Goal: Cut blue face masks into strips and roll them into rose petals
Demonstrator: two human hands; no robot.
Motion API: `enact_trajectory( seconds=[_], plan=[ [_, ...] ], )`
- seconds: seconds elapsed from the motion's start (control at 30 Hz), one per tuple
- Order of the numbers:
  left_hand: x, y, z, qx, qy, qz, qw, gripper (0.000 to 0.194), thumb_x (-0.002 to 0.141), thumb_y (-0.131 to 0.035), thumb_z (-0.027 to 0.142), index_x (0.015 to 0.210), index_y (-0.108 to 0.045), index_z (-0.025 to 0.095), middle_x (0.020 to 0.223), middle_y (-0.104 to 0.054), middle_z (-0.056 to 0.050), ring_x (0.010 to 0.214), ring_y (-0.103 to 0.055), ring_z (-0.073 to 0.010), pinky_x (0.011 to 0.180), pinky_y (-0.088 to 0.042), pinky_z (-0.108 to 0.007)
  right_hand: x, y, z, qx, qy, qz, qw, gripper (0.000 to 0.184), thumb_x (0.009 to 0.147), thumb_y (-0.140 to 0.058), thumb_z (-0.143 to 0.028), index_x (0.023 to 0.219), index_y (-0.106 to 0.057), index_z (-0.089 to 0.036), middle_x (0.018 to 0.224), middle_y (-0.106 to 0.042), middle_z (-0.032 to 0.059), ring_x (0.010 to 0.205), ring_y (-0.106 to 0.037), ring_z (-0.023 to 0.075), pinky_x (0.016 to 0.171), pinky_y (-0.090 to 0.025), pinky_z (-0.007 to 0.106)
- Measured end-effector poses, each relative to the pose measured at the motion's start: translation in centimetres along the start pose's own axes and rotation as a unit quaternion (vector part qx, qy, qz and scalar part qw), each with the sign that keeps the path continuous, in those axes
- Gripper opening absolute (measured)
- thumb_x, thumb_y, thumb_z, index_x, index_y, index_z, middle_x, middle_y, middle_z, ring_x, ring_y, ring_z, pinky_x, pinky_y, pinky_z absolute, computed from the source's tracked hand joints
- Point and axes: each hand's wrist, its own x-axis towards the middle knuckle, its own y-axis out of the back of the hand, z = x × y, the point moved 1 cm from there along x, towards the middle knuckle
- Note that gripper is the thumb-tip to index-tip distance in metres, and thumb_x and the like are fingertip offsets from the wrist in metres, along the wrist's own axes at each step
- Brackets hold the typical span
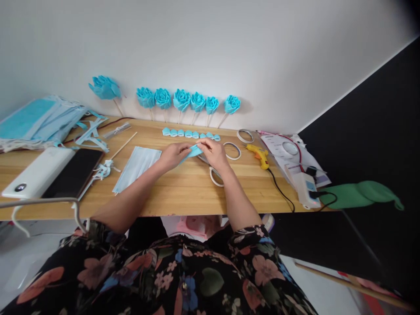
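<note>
My left hand [176, 155] and my right hand [212, 152] pinch a folded blue strip of mask fabric [194, 152] between them, just above the table. Both sets of fingers are closed on it, and part of the strip is hidden behind them. Beyond my hands lies a row of several small folded blue pieces [188, 134]. A pale blue face mask [138, 166] is flat on the table left of my left hand. Under my right wrist a roll of tape [215, 177] partly shows, and another tape roll [232, 151] lies to its right.
Several blue fabric flowers on sticks [181, 100] lean along the wall. A yellow glue gun [259, 156] is corded to a white power strip [306, 190] at right. A mask stack [39, 120], a white power bank [39, 173] and a dark phone [74, 173] are at left.
</note>
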Motion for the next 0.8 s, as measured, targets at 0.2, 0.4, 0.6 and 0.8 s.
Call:
enact_trajectory(
  seconds=[0.2, 0.4, 0.6, 0.8],
  plan=[
    [0.1, -0.2, 0.5, -0.346, 0.084, 0.101, 0.929, 0.025, 0.080, -0.074, 0.043, 0.079, -0.066, 0.019, 0.067, -0.060, 0.002, 0.059, -0.052, -0.0127, 0.058, -0.044, -0.026, -0.1, -1.0, -0.7, 0.197, -0.096, -0.012, 0.976, 0.061, 0.086, -0.058, -0.075, 0.120, -0.067, -0.025, 0.090, -0.071, 0.0049, 0.080, -0.066, 0.0206, 0.079, -0.054, 0.035],
    [0.3, -0.6, 0.9, -0.454, 0.109, 0.123, 0.875, 0.024, 0.072, -0.082, 0.035, 0.073, -0.065, 0.018, 0.069, -0.063, 0.002, 0.065, -0.056, -0.0119, 0.069, -0.049, -0.026, -0.6, -2.7, -1.0, 0.088, -0.103, -0.089, 0.987, 0.049, 0.079, -0.069, -0.067, 0.069, -0.055, -0.021, 0.065, -0.050, -0.0035, 0.065, -0.046, 0.0128, 0.064, -0.038, 0.027],
    [0.2, -0.1, 0.9, -0.484, 0.125, 0.156, 0.852, 0.026, 0.068, -0.084, 0.033, 0.070, -0.063, 0.019, 0.064, -0.058, 0.004, 0.059, -0.051, -0.0098, 0.061, -0.045, -0.024, -0.7, -2.6, -0.8, 0.055, -0.097, -0.151, 0.982, 0.048, 0.081, -0.068, -0.061, 0.063, -0.050, -0.021, 0.061, -0.043, -0.0051, 0.062, -0.038, 0.0111, 0.060, -0.030, 0.027],
    [0.0, -0.6, 0.8, -0.443, 0.120, 0.136, 0.878, 0.026, 0.072, -0.082, 0.038, 0.072, -0.065, 0.018, 0.067, -0.062, 0.002, 0.061, -0.055, -0.0122, 0.062, -0.046, -0.026, -0.5, -2.1, -1.3, 0.122, -0.120, -0.096, 0.981, 0.050, 0.080, -0.065, -0.071, 0.075, -0.059, -0.021, 0.068, -0.052, -0.0035, 0.065, -0.045, 0.0127, 0.065, -0.037, 0.027]
  ],
)
